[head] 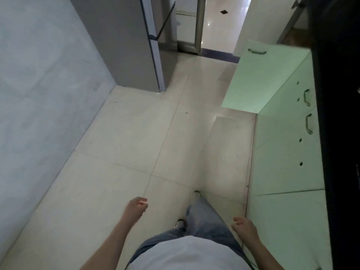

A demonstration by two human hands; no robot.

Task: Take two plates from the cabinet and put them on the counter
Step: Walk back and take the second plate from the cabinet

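Observation:
A row of pale green base cabinets runs along the right under a dark counter edge. One cabinet door stands swung open into the aisle ahead; its inside is hidden from here. No plates are in view. My left hand hangs over the floor with loosely curled fingers and holds nothing. My right hand hangs beside the cabinet fronts, fingers relaxed, also holding nothing.
A grey fridge stands ahead on the left against a grey wall. Beige floor tiles form a narrow aisle leading to a doorway. My legs and shoes show below.

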